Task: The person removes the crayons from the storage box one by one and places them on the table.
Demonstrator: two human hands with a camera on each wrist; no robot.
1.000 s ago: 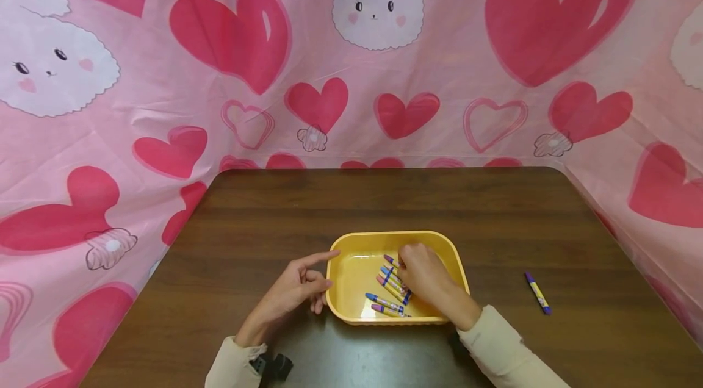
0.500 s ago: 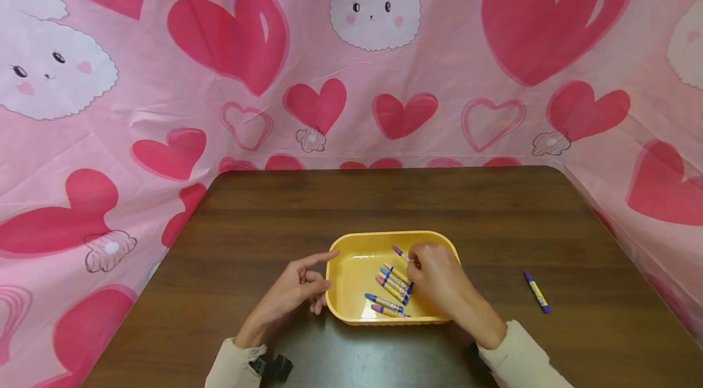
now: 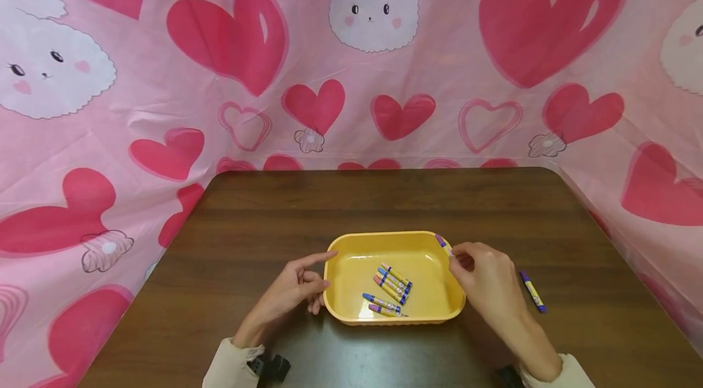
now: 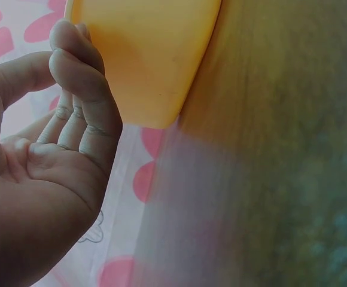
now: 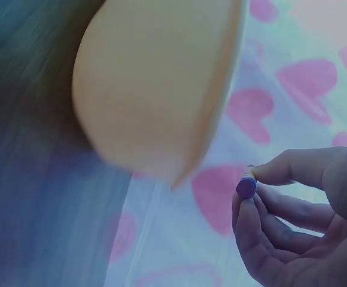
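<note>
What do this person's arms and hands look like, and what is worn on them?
The left hand and right hand are bare, without gloves. Left sleeve and right sleeve are long and cream. A boxy black device sits by the left wrist; a dark item, partly hidden, shows by the right.

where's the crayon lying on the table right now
In the head view, the crayon lies on the table, to the right of the right hand, outside the yellow tray.
</note>
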